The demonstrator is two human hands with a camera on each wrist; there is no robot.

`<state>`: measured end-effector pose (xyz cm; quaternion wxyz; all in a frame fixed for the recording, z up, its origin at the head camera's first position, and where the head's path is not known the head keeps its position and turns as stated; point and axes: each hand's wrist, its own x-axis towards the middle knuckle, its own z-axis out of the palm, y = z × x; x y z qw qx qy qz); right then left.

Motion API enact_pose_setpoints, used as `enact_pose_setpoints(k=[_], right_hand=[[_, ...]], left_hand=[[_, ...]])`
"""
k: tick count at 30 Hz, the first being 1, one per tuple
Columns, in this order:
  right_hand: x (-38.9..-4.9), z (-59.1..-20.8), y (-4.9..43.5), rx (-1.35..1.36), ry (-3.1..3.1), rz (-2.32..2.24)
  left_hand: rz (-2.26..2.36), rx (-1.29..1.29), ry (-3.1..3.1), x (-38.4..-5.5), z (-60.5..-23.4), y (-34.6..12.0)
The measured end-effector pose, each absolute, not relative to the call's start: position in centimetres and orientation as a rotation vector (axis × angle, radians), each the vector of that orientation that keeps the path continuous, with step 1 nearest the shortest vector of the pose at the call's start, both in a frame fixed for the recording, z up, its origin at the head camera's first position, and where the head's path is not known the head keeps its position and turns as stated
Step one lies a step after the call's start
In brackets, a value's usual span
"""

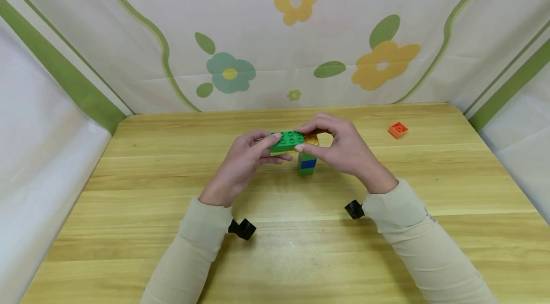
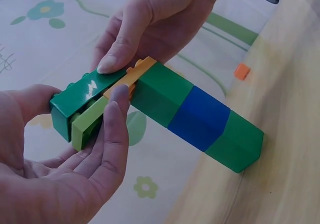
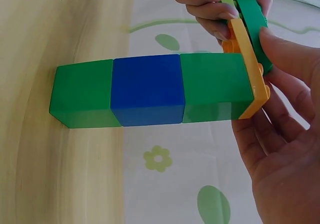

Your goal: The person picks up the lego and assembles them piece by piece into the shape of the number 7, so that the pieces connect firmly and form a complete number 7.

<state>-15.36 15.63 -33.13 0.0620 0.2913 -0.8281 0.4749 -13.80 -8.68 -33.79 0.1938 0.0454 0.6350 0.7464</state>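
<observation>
A long green toy brick (image 1: 287, 140) lies across the top of a small tower, its studs facing up. My left hand (image 1: 241, 161) pinches its left end, thumb above and fingers beneath a lime green brick (image 2: 88, 126) under it. A gap with studs showing separates the two in the left wrist view. My right hand (image 1: 343, 145) pinches the long brick's right end between thumb and fingers. An orange brick (image 3: 248, 66) caps the tower and sticks out to the left beside the lime one. Below it are a green block (image 3: 215, 86), a blue block (image 3: 147, 88) and a green bottom block (image 3: 85, 93).
The tower stands on a wooden table (image 1: 292, 246). A loose orange-red brick (image 1: 398, 130) lies at the back right. Behind the table hangs a flowered cloth (image 1: 266, 22). Black wrist cameras (image 1: 246, 229) stick out from both sleeves.
</observation>
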Motion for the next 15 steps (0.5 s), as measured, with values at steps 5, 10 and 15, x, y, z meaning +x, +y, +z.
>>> enact_pose_setpoints(k=[5, 10, 15], right_hand=[[-15.39, -33.21, 15.58, 0.860, -2.511, 1.458], [-15.35, -33.21, 15.53, 0.879, -2.496, 1.451], [-15.32, -33.36, 15.49, 0.902, -2.472, 1.454]], left_hand=[[2.105, 0.105, 1.777, -13.84, -33.85, -8.53], [2.097, 0.087, 1.794, -13.88, -33.90, -8.51], [2.093, 0.074, 1.800, -13.77, -33.86, -8.51]])
